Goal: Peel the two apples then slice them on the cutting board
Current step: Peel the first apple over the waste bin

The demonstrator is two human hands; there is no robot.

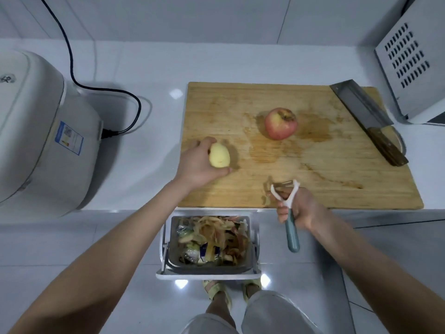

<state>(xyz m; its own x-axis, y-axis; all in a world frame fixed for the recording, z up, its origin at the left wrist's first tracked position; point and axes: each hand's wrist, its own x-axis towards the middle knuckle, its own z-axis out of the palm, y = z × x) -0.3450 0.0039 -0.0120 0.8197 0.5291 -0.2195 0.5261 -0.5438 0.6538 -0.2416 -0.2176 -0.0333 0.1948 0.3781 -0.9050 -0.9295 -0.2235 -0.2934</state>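
On the counter's far left sits a white cooker (36,131). Next, the left hand (195,165) curls its fingers round the peeled apple (219,158) at the cutting board's (313,179) left edge. Below the counter, a bin (209,276) holds peelings. Mid-board stands the unpeeled red apple (280,123). At the board's near edge the right hand (298,208) grips the peeler (292,233) by its handle. A cleaver (361,109) lies far right.
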